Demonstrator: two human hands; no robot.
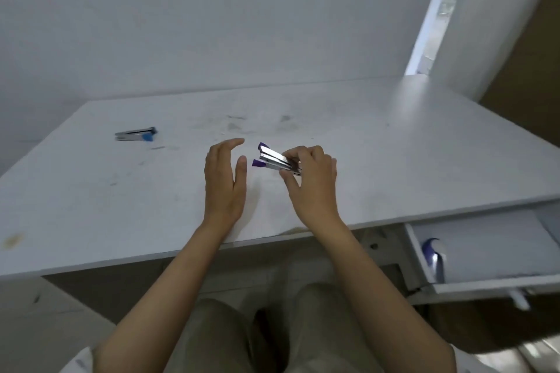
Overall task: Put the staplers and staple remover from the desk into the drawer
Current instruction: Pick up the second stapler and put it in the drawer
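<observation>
My right hand [312,179] grips a silver stapler with purple ends [272,159] just above the middle of the white desk [394,154]. My left hand [225,179] hovers beside it, fingers apart, holding nothing. A second silver stapler with a blue end [136,134] lies on the desk at the far left. Under the desk's right side the white drawer [497,251] stands pulled out. A purple and silver item [435,257] lies inside it by the left wall; it is too blurred to name.
A white wall runs behind the desk, with a bright window strip [436,15] at the upper right. My knees [272,327] are under the desk's front edge. The desk top has grey smudges and a brown stain [13,240] near its front left.
</observation>
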